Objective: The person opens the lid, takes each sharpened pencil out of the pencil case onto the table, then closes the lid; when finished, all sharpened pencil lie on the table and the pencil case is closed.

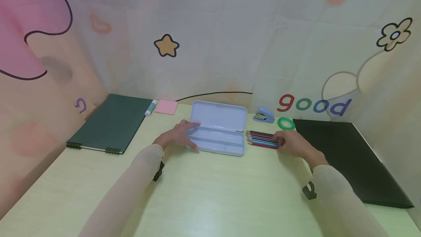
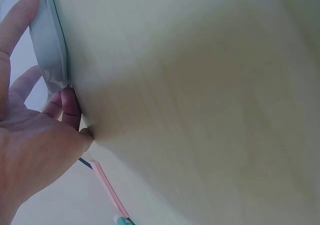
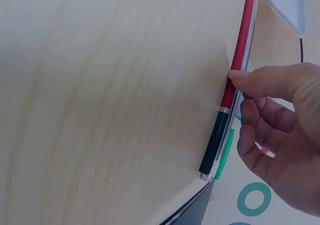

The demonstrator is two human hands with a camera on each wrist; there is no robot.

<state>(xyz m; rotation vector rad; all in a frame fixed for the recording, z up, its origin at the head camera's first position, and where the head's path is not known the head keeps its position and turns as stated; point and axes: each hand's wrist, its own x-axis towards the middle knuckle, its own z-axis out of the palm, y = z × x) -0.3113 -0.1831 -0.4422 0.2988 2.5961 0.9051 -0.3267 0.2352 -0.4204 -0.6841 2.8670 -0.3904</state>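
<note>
A pale blue pencil case (image 1: 217,145) lies with its lid (image 1: 218,115) raised toward the wall; no items show in its compartments. My left hand (image 1: 179,133) grips its left end, thumb at the front edge and fingers spread toward the hinge side. In the left wrist view, fingers reach around the case's end wall (image 2: 47,35). To the right of the case, several pencils (image 1: 261,139) lie side by side in a flat row. My right hand (image 1: 292,142) holds the row's right end. In the right wrist view its thumb presses the nearest red pencil (image 3: 242,40), other fingers curled behind.
A dark green spiral sketchbook (image 1: 113,121), a glue stick (image 1: 151,108) and pink sticky notes (image 1: 166,107) lie to the left. Behind the right hand are a blue stapler (image 1: 264,115) and a green tape roll (image 1: 286,123). A black board (image 1: 348,160) covers the right side.
</note>
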